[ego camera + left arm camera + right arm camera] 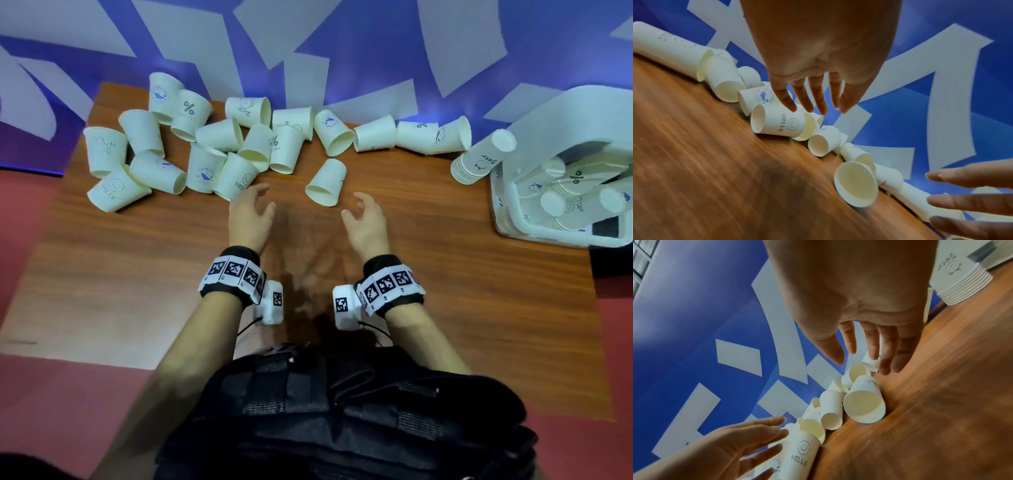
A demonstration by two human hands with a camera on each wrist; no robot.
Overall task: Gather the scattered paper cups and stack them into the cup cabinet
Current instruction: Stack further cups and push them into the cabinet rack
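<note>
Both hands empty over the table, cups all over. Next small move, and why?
Probably close the right hand on the lone cup lying on its side just ahead of it. That cup sits apart from the pile, mouth toward the person, so it looks easiest to grasp. The left hand hangs open near the HELLO cup, a likely follow-up.
</note>
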